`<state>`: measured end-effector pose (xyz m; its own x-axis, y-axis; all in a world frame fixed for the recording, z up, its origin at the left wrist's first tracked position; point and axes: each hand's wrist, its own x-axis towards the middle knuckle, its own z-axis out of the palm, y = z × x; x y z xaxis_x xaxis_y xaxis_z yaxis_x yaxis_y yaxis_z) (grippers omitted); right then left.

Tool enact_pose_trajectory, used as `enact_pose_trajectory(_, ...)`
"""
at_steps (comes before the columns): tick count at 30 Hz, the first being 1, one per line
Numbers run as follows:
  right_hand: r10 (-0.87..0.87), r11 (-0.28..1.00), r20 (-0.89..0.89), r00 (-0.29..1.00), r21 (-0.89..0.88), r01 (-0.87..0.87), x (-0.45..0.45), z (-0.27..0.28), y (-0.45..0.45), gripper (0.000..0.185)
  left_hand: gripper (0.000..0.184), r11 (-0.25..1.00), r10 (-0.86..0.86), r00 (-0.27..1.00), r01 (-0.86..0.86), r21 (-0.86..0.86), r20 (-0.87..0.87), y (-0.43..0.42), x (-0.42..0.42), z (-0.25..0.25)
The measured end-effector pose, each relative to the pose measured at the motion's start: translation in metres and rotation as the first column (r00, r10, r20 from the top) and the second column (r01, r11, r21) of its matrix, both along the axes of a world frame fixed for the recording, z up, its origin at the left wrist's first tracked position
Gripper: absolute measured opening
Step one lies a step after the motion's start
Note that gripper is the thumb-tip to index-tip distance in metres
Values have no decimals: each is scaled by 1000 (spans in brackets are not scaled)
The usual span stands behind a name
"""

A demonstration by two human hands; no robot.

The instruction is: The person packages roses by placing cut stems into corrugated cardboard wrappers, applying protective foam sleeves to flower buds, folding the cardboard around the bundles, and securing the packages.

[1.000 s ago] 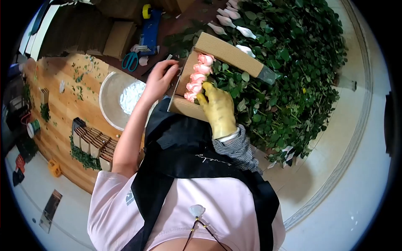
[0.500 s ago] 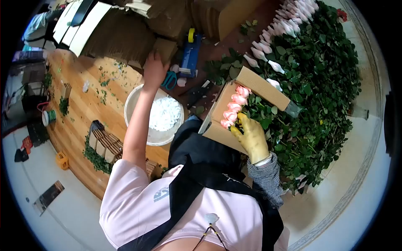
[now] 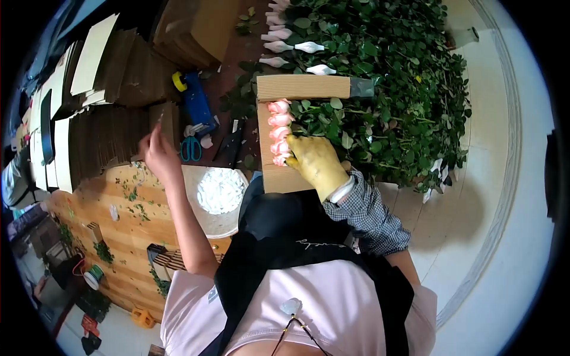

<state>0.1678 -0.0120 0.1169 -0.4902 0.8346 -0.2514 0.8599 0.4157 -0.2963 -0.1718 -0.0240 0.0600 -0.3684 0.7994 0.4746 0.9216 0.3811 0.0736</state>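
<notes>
My bare left hand (image 3: 159, 153) is raised beside the stacked cardboard sheets (image 3: 119, 136). Its index finger points up and its thumb stands apart; a tiny pale speck shows at the fingertip, too small to name. My right hand (image 3: 317, 165), in a yellow glove, is curled over the lower end of a row of pink roses (image 3: 280, 120), fingertips against the lower blooms. Some of the stems are hidden under the glove. The roses lie on a corrugated cardboard wrapper (image 3: 285, 179), whose upper flap (image 3: 303, 87) is folded along the top of the row.
A large heap of leafy rose stems (image 3: 404, 107) spreads to the right, with white-sleeved buds (image 3: 320, 69) above the wrapper. Left of it lie teal scissors (image 3: 190, 148), a blue tape dispenser (image 3: 199, 104) and a black tool (image 3: 230, 144). A bowl (image 3: 217, 225) holds white pieces.
The view has turned, so the wrapper now lies level. My left hand has come off the small cardboard stack and its finger points up. My right hand remains at the roses' lower end.
</notes>
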Motion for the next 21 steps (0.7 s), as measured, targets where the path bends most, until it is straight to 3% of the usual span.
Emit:
enact_pose_trajectory(1, 39, 998, -74, 997, 58, -34, 3, -4, -1, 34, 25, 994, -87, 782, 110, 2, 617, -2, 21, 20)
enact_pose_trajectory(2, 84, 991, -145, 986, 116, -68, 6, -8, -2, 36, 22, 979, -111, 225, 195, 67, 968, -6, 46, 33)
enact_pose_trajectory(3, 100, 988, -143, 985, 130, -81, 8, -13, -3, 33, 23, 963, -85, 21, 259, 76, 996, -6, 75, 40)
enact_pose_trajectory(4, 79, 995, -25, 997, -52, -80, 6, -7, 4, 31, 24, 941, -45, -177, 322, 101, 983, -2, 104, 47)
enact_pose_trajectory(6, -43, 974, -414, 909, -222, -55, 34, -42, 13, 28, 31, 817, -93, -205, 543, 193, 974, 11, 163, 44)
enact_pose_trajectory(7, -131, 912, -494, 859, -400, -91, 48, -33, 19, 32, 32, 778, -30, -62, 626, 62, 998, 21, 168, 38)
enact_pose_trajectory(8, -255, 859, -554, 792, -506, -77, 61, -61, 28, 33, 34, 728, 26, 90, 681, -80, 996, 29, 172, 30)
enact_pose_trajectory(9, -472, 719, -592, 653, -687, -103, 66, -56, 31, 33, 36, 701, -6, 186, 701, -128, 983, 34, 174, 25)
enact_pose_trajectory(10, -671, 547, -554, 493, -818, -177, 69, -52, 35, 34, 36, 700, -13, 196, 702, -131, 980, 33, 174, 22)
enact_pose_trajectory(11, -761, 428, -427, 489, -896, -116, 69, -48, 36, 34, 36, 715, -44, 296, 676, -177, 954, 33, 173, 20)
enact_pose_trajectory(12, -764, 428, -431, 481, -895, -123, 63, -40, 37, 34, 36, 732, -67, 391, 645, -222, 918, 31, 174, 20)
enact_pose_trajectory(14, -616, 619, -358, 702, -771, 150, 46, -29, 37, 35, 41, 746, -98, 482, 615, -256, 871, 25, 174, 20)
enact_pose_trajectory(15, -503, 781, -383, 774, -585, 218, 34, -32, 37, 38, 43, 775, -172, 677, 542, -326, 716, 22, 176, 27)
enact_pose_trajectory(16, -511, 778, -392, 765, -591, 216, 32, -31, 37, 38, 46, 808, -231, 826, 457, -372, 514, 22, 178, 35)
enact_pose_trajectory(17, -526, 749, -284, 801, -601, 279, 33, -29, 36, 38, 59, 786, -168, 827, 441, -433, 536, 24, 182, 43)
enact_pose_trajectory(18, -535, 720, -169, 827, -604, 342, 30, -17, 35, 39, 59, 782, -169, 831, 441, -441, 531, 25, 180, 42)
enact_pose_trajectory(19, -488, 784, -113, 866, -493, 378, 26, -17, 33, 38, 66, 655, -554, 672, 716, -241, 491, 26, 175, 39)
enact_pose_trajectory(20, -492, 780, -115, 863, -499, 378, 21, -16, 32, 38, 72, 401, -842, 397, 914, -69, 364, 27, 173, 34)
enact_pose_trajectory(21, -440, 826, -96, 893, -434, 360, 17, -15, 31, 38, 82, 317, -826, 344, 939, -136, 447, 25, 172, 18)
